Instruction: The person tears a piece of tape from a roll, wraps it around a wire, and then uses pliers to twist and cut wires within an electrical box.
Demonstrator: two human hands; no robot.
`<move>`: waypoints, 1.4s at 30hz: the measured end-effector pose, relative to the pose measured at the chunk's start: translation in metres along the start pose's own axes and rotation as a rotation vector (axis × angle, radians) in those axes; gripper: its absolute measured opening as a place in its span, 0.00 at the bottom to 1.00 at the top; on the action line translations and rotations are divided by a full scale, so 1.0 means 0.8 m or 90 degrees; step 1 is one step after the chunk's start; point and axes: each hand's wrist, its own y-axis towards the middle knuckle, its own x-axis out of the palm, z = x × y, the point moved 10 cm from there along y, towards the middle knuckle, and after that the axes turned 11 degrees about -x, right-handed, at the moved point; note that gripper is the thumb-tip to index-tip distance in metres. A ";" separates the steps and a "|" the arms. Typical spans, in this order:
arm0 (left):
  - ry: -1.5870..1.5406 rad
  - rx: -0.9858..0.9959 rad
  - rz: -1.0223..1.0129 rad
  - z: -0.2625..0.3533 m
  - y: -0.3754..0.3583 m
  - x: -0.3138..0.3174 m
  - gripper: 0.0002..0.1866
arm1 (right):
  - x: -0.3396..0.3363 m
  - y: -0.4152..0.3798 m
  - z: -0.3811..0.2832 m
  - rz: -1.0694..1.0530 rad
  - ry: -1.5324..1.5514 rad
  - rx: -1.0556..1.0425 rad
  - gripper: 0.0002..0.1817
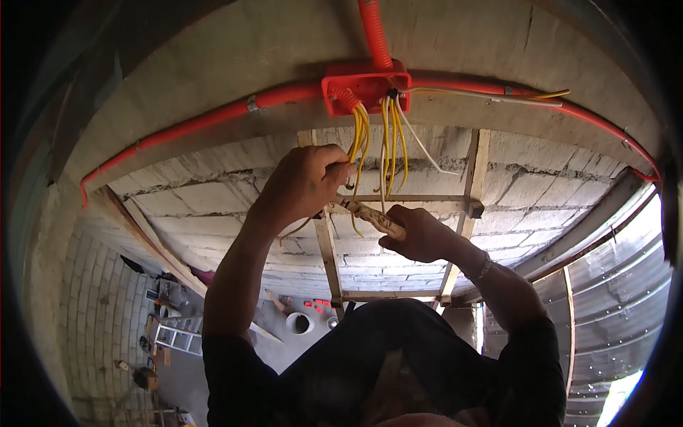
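Observation:
My left hand (pixel 302 183) is closed around the lower part of a bundle of yellow wires (pixel 361 128) that hangs from the left side of an orange junction box (pixel 366 87). In my right hand (pixel 427 235) is a pair of pliers (pixel 377 217) with worn, pale handles. The head of the pliers reaches the underside of my left fingers, and its jaws are mostly hidden there. Beside the held bundle, a second group of yellow wires (pixel 393 146) and a white wire (pixel 421 142) dangle loose from the box.
Orange conduit (pixel 213 121) runs along the concrete beam to both sides. Wooden framing (pixel 388 204) stands before the block wall. Far below on the floor are a ladder (pixel 179 337), a bucket (pixel 299 324) and other gear. Corrugated sheeting (pixel 612 306) is at right.

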 end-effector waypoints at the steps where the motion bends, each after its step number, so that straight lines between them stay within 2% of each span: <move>1: 0.012 -0.005 -0.013 0.001 0.001 0.001 0.11 | -0.001 0.000 -0.001 -0.008 -0.007 -0.002 0.23; 2: 0.011 -0.008 -0.015 0.001 0.001 0.000 0.11 | -0.001 -0.001 -0.003 -0.015 -0.013 -0.003 0.25; 3: -0.006 -0.014 -0.031 0.000 0.002 0.002 0.11 | -0.002 -0.002 -0.004 0.001 -0.011 0.007 0.20; 9: -0.038 -0.041 -0.085 -0.004 0.004 0.010 0.11 | -0.003 -0.006 -0.004 0.007 -0.005 0.005 0.19; 11: -0.007 0.013 -0.073 0.000 0.007 0.009 0.11 | -0.001 -0.007 -0.002 0.020 0.002 -0.012 0.18; 18: 0.000 0.010 -0.078 0.000 0.007 0.010 0.11 | 0.006 -0.004 0.000 0.036 -0.024 -0.032 0.17; 20: 0.005 0.031 -0.034 0.007 0.001 0.004 0.11 | -0.015 -0.009 -0.006 0.225 -0.206 -0.123 0.18; 21: 0.004 0.033 -0.038 0.009 -0.002 0.007 0.11 | -0.022 -0.008 0.000 0.266 -0.226 -0.112 0.20; 24: 0.009 0.033 0.000 0.010 -0.003 0.005 0.12 | -0.029 -0.015 -0.003 0.294 -0.269 -0.084 0.20; 25: -0.010 0.029 0.006 0.007 -0.002 0.006 0.11 | -0.023 -0.019 -0.020 0.291 -0.133 -0.162 0.18; 26: -0.030 0.024 0.013 0.004 0.000 0.005 0.11 | 0.016 -0.006 0.007 0.084 -0.034 -0.058 0.17; 28: -0.042 0.017 -0.009 0.000 0.002 0.007 0.11 | 0.079 -0.017 0.009 -0.223 0.489 0.053 0.20; 30: -0.052 0.010 -0.025 -0.003 0.006 0.009 0.11 | 0.079 -0.018 0.004 -0.233 0.488 0.016 0.22; 32: -0.071 0.026 -0.002 -0.004 0.003 0.007 0.10 | 0.056 -0.011 0.009 -0.100 0.204 -0.026 0.19; 33: -0.070 0.025 -0.002 -0.003 0.003 0.008 0.10 | 0.026 -0.014 0.013 0.101 -0.028 -0.041 0.16; 34: -0.093 0.023 0.012 -0.003 0.001 0.008 0.10 | -0.008 -0.025 -0.001 0.320 -0.157 -0.105 0.17; 36: -0.117 0.028 0.028 0.002 0.002 0.001 0.10 | -0.002 -0.031 0.031 0.263 -0.296 -0.037 0.19; 38: -0.095 0.018 0.063 0.000 -0.002 -0.016 0.10 | 0.067 -0.048 0.057 -0.069 -0.136 0.067 0.21; 39: -0.133 -0.033 0.060 -0.009 -0.002 -0.015 0.11 | 0.096 -0.061 0.051 -0.205 -0.048 0.001 0.22; 40: -0.135 -0.033 0.064 -0.016 0.001 -0.017 0.11 | 0.112 -0.075 0.057 -0.257 0.016 -0.016 0.23; 42: -0.203 -0.017 -0.030 -0.032 0.004 0.000 0.09 | 0.117 -0.096 0.071 -0.300 0.076 0.011 0.23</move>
